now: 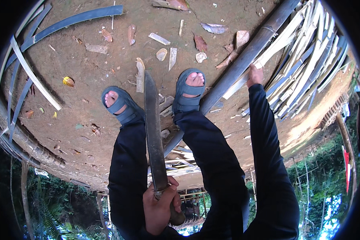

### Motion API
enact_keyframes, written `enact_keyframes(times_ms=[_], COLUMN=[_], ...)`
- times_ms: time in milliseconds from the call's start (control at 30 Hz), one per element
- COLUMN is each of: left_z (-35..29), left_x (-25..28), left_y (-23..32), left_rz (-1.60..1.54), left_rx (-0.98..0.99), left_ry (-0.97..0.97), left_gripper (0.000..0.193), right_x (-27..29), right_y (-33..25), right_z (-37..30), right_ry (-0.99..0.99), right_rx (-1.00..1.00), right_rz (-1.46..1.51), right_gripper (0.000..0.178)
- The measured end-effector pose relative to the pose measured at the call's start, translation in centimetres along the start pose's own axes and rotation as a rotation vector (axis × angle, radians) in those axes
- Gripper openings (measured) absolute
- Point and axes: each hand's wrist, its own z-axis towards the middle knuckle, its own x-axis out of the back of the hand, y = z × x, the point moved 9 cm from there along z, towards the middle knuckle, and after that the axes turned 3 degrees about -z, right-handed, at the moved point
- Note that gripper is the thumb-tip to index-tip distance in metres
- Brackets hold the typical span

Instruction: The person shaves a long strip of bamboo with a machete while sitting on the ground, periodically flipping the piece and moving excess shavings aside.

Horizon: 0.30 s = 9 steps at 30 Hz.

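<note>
My left hand (159,208) is wrapped round the handle of a machete (153,124), low in the middle of the view. Its long dark blade points away from me, between my two sandalled feet. My right arm reaches forward to the right, and my right hand (255,76) is closed on a pale split bamboo strip (237,86). That strip lies beside a long dark bamboo pole (238,66), which slants past my right foot. Part of the right hand's grip is hidden from view.
A large heap of split bamboo strips (308,60) spreads along the right. More strips (72,24) cross at the far left. Leaves and bamboo chips (173,58) litter the bare earth round my sandals (190,90). Greenery and posts (25,192) stand along the lower rim.
</note>
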Motion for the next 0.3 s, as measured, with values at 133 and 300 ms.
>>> enact_keyframes(times_ms=[133, 300], left_z=[-0.1, 0.2], left_x=[-0.2, -0.6], left_y=[0.4, -0.1], left_rz=[-0.053, -0.060], left_rx=[-0.007, 0.032], left_ry=[0.045, -0.010], left_gripper=[0.009, 0.008], right_x=[0.3, 0.0], right_y=[2.4, 1.6], right_z=[0.5, 0.0], right_ry=[0.135, 0.112], right_rx=[-0.137, -0.100], right_rz=[-0.140, -0.217], right_gripper=[0.045, 0.044])
